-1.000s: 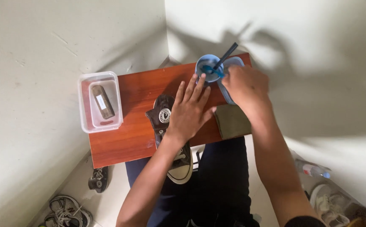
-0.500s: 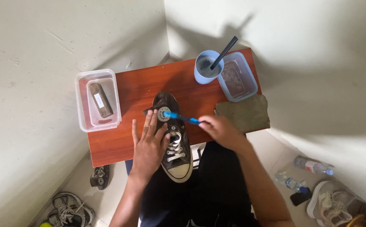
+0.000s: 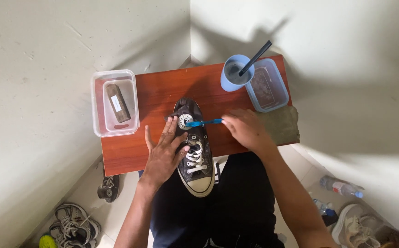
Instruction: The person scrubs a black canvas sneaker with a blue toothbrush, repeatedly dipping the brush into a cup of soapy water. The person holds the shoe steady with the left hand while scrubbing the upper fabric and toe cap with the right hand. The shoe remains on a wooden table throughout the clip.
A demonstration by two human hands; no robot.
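Clear tub: a transparent rectangular plastic container (image 3: 115, 103) with a brown oblong bar inside sits at the far left, overhanging the left edge of the red-brown wooden tabletop (image 3: 162, 89).
Bare board: an open strip of wood lies between the clear tub and the shoe, the widest free room on the top.
Left hand (image 3: 165, 151): flat, fingers spread wide, pressed on the wood and against the shoe's left side, gripping nothing.
Shoe: a black canvas high-top sneaker (image 3: 193, 147) with white laces and a white rubber toe lies lengthwise in the middle, toe hanging past the near edge over the person's lap.
Brush: a blue-handled toothbrush (image 3: 204, 122) lies crosswise, its head on the round white ankle patch.
Right hand (image 3: 244, 130): closed narrowly round the brush handle's end, just beside the shoe.
Cup: a light blue plastic cup (image 3: 236, 73) with a dark stick in it stands at the far edge.
Blue tub: a blue-rimmed rectangular container (image 3: 267, 85) touches the cup, hard against the right edge.
Cloth: a grey-green folded rag (image 3: 282, 125) covers the right near corner.
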